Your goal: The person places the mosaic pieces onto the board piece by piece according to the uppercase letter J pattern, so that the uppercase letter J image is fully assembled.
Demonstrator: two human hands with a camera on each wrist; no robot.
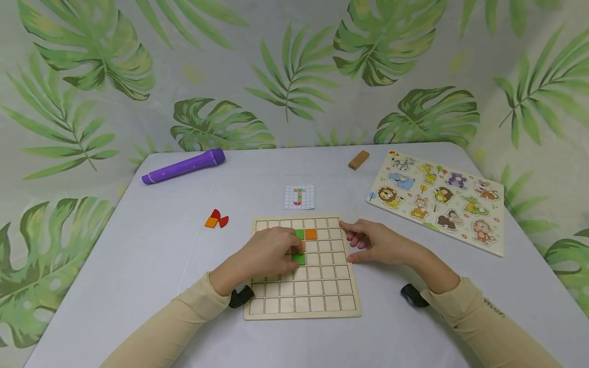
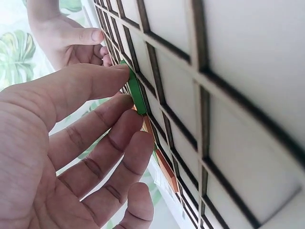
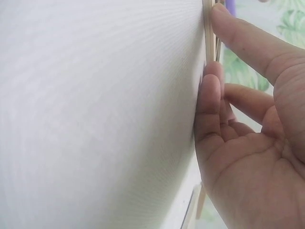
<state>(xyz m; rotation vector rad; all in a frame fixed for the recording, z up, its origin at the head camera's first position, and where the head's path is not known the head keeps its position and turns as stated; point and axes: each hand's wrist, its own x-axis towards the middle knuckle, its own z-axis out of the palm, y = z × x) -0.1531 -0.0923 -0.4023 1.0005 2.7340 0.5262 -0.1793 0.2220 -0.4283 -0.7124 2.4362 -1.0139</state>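
Observation:
My left hand (image 1: pixel 271 251) is over the wooden grid board (image 1: pixel 302 311), with thumb and fingers pinching a green square (image 1: pixel 299 259). In the left wrist view this green square (image 2: pixel 137 93) sits at the thumb tip of my left hand (image 2: pixel 81 129), tilted against the grid. Just above it in the head view, an orange square is partly hidden by the fingers; higher are another green square (image 1: pixel 299 234) and an orange square (image 1: pixel 311 234). My right hand (image 1: pixel 379 242) touches the board's right edge with thumb and index finger. The right wrist view shows the thumb of my right hand (image 3: pixel 252 119) against the board edge (image 3: pixel 208 33).
Left of the board lie an orange square (image 1: pixel 211 222) and two red quarter-round pieces (image 1: pixel 223 221). Behind it is a printed pattern card (image 1: pixel 299 197). A purple microphone (image 1: pixel 184 166) lies back left, a wooden block (image 1: pixel 359 160) at the back, an animal puzzle (image 1: pixel 434 202) on the right.

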